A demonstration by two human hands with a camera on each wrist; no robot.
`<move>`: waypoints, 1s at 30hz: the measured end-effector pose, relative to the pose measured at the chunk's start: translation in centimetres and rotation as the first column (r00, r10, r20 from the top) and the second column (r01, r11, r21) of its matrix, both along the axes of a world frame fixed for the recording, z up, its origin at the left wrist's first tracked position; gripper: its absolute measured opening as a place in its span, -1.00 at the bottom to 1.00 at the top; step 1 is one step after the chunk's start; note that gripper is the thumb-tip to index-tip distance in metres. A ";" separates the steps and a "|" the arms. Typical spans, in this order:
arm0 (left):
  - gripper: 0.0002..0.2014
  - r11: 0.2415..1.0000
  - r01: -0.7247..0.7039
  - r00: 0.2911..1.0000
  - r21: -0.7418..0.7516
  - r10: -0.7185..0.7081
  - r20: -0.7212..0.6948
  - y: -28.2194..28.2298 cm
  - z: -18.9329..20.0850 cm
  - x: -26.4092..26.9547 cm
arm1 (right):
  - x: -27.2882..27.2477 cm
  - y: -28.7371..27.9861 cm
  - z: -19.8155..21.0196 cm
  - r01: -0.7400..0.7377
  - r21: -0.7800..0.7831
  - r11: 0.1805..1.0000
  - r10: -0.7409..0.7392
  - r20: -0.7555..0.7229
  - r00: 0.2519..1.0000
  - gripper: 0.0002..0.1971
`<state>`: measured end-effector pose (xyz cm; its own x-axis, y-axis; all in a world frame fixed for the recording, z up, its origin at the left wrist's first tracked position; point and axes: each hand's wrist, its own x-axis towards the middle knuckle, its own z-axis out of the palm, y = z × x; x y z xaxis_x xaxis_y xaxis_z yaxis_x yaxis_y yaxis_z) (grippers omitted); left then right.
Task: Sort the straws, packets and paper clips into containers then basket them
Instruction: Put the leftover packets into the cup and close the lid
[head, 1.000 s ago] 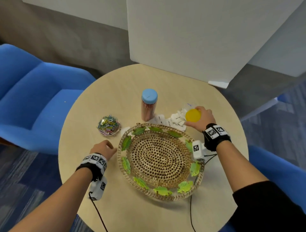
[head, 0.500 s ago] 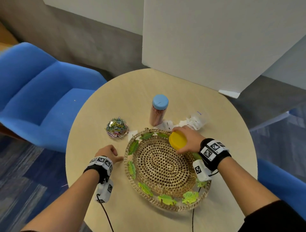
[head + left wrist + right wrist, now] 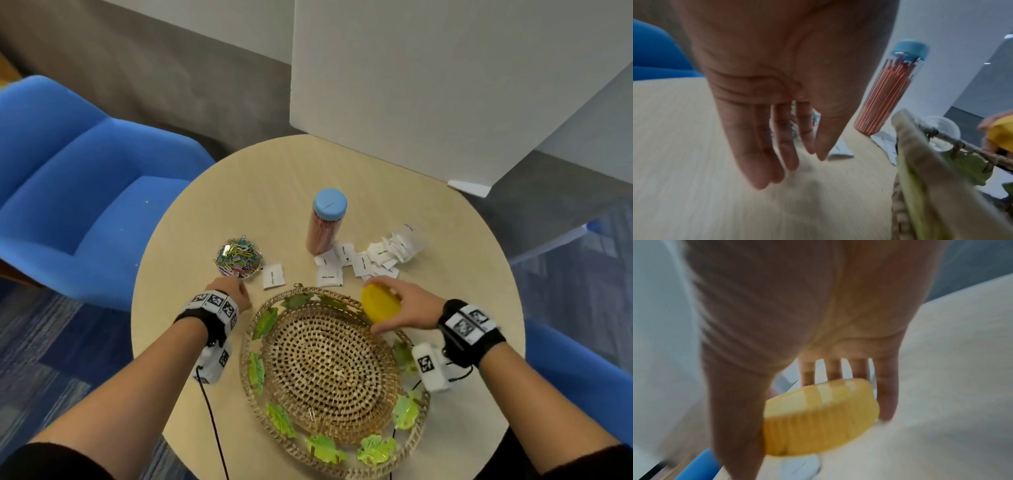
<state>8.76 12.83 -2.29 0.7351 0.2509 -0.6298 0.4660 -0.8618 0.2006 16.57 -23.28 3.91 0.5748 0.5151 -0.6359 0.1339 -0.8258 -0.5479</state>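
My right hand (image 3: 402,306) grips a yellow lid (image 3: 380,303) (image 3: 818,417) over the far right rim of the wicker basket (image 3: 334,368). White packets (image 3: 359,262) lie scattered on the table beyond the basket, spilling from a clear jar (image 3: 409,236) on its side. One packet (image 3: 273,276) lies apart to the left. A tall clear tube of red straws with a blue cap (image 3: 325,224) (image 3: 888,95) stands upright. Coloured paper clips fill a small clear dish (image 3: 238,257). My left hand (image 3: 229,293) (image 3: 785,155) hovers with straight fingers just above the table, near the dish, holding nothing.
The round wooden table (image 3: 445,212) is ringed by blue chairs (image 3: 75,192) on the left and at the right. A white partition (image 3: 428,85) stands behind the table's far edge. Cables run from both wrist cameras down off the near edge.
My right hand has carried the yellow lid from the packet pile back toward me to the basket's far rim. The left hand has stayed beside the basket, near the clip dish.
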 end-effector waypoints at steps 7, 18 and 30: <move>-0.84 0.974 0.195 0.960 -0.113 -0.166 0.227 -0.9 1.8 4.4 | 4.7 -6.3 -4.1 0.391 -0.397 0.830 -0.282 0.306 0.909 0.04; -0.37 0.914 0.402 0.906 0.060 -0.407 0.115 -2.8 -0.4 7.1 | 7.9 -7.9 -4.4 0.449 -0.385 0.806 -0.287 0.409 0.866 0.06; -0.43 0.906 0.424 0.905 0.020 -0.424 0.036 -3.3 0.1 9.0 | 10.8 -2.0 -4.5 0.303 -0.100 0.948 -0.228 0.454 0.861 -0.30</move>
